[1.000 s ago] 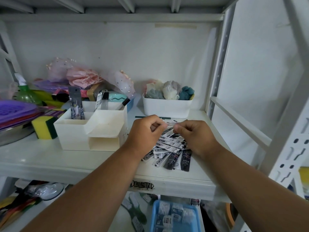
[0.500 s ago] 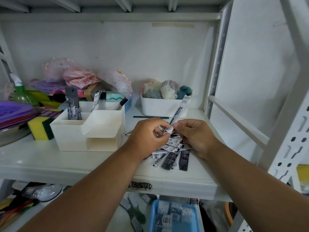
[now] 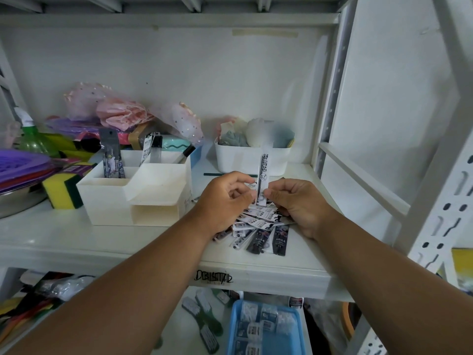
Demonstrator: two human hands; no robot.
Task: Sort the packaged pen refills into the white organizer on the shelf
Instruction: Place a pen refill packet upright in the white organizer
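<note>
A white refill pack (image 3: 263,167) stands upright between my hands above the shelf. My left hand (image 3: 225,201) and my right hand (image 3: 298,203) both pinch its lower end. Below them a pile of packaged pen refills (image 3: 261,228) lies fanned out on the shelf. The white organizer (image 3: 107,198) stands to the left of my hands. A dark pack (image 3: 110,157) stands in its left rear compartment and a white pack (image 3: 149,152) in the middle rear one. Its front tiered compartments hold nothing I can see.
A white bin (image 3: 252,160) of soft items stands behind my hands, a thin dark stick (image 3: 216,174) lying before it. A yellow-green sponge (image 3: 62,190), purple plates (image 3: 20,165) and a metal bowl crowd the left. Shelf upright (image 3: 330,98) on the right. A blue tray (image 3: 263,326) sits below.
The white pack came up out of the pile and swung from a rightward tilt to upright. Both hands stayed together above the pile.
</note>
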